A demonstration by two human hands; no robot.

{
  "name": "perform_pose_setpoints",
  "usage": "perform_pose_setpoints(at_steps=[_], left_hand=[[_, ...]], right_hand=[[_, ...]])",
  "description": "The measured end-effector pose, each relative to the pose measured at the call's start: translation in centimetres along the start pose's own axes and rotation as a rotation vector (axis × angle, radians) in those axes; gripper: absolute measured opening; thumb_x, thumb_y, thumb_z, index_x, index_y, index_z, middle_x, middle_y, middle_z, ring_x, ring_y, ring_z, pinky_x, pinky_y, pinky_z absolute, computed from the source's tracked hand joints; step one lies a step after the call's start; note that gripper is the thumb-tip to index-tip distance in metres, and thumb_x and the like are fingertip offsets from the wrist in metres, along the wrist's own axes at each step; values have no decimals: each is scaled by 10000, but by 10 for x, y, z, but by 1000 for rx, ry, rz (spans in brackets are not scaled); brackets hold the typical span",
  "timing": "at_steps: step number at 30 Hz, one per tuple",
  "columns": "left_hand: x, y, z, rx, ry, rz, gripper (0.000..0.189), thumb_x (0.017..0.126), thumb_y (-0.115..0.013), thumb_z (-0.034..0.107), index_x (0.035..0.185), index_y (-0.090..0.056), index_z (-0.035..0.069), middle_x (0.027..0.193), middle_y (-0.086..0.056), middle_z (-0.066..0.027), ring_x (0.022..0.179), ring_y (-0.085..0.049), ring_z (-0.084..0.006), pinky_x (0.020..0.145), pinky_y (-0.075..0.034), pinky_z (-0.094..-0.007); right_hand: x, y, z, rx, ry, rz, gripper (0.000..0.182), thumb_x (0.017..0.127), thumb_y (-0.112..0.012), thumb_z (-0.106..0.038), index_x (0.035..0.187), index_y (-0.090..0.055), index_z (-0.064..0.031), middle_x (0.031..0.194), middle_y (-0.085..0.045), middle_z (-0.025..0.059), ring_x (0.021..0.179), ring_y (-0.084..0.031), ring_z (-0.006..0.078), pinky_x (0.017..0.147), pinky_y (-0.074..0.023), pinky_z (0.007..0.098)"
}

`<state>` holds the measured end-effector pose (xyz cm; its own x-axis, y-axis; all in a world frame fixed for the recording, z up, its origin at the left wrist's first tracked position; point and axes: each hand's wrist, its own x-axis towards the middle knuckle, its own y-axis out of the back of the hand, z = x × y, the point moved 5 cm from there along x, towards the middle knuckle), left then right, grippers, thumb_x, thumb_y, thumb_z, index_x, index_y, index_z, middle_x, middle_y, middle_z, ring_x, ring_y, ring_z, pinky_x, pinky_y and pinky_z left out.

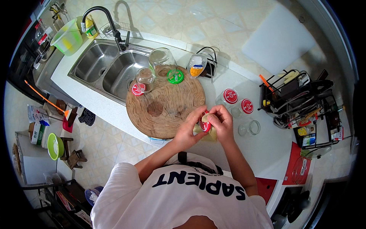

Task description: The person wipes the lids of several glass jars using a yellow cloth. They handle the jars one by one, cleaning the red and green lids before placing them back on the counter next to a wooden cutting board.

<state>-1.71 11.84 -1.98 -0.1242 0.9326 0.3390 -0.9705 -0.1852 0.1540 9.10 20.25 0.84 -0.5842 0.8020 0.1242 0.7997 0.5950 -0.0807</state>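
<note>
My left hand (188,127) grips a red jar lid (204,126) by its edge. The fingers of my right hand (221,121) pinch a yellowish cloth (211,134) against that lid, and part of the cloth hangs below. Both hands are at the right edge of a round wooden chopping board (174,100). On the board's far side are a large glass jar (162,60), a smaller glass jar (145,78), a green lid (175,76) and another red lid (138,89). To the right are two red-lidded glass jars (230,96) and a lidless glass jar (249,128).
A double steel sink (95,67) with a black faucet (115,33) lies left of the board. Behind the board stands a clear bottle (196,65) with a yellow label. A crowded black rack (297,94) occupies the counter's right side. A green-white basin (68,40) sits at far left.
</note>
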Motion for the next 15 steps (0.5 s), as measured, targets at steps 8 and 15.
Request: perform_pose_setpoints(at_steps=[8,15], left_hand=[[1,1,-2,-224,169,157,855,712,-776,23,1428,-310,48,1429,-305,-139,1271,-413,-271,1037,-402,-375],[0,2,-9,-69,106,112,839,688,-757,-19,1409,-333,44,1305,-409,-142,1164,-479,-269,948,-451,-337]], right_hand=[[-5,-4,-2,-79,95,28,116,850,-620,-36,931,-537,-32,812,-578,0,708,-544,56,638,-444,211],[-3,-7,3,-108,84,-13,124,839,-621,-35,931,-539,-29,805,-574,0,700,-532,52,635,-430,206]])
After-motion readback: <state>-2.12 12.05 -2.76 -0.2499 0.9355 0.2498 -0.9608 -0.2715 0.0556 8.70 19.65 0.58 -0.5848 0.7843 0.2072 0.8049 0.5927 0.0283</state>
